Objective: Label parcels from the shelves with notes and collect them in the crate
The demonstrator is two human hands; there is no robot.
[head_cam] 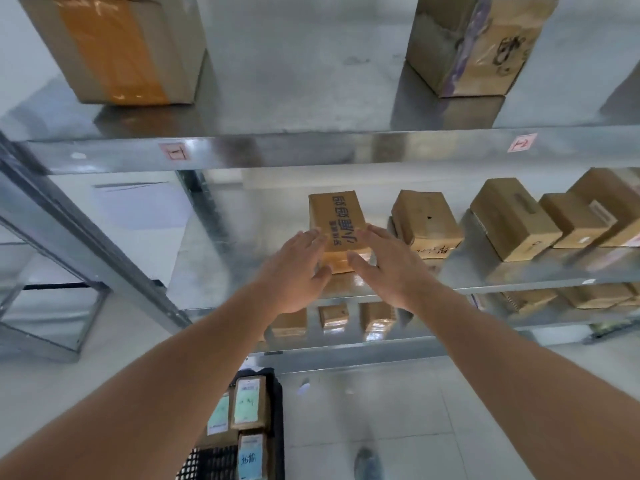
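Both hands, the left hand and right hand, are closing around the printed parcel at the middle shelf's near edge, fingers nearly straight against its sides; it looks light and stiff, best clamped at opposite sides.

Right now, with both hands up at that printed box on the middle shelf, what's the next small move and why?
Probably close both hands on the printed box and draw it off the shelf. The left hand and right hand flank it with fingers fairly straight, not yet gripping, and the crate below already holds labelled parcels.
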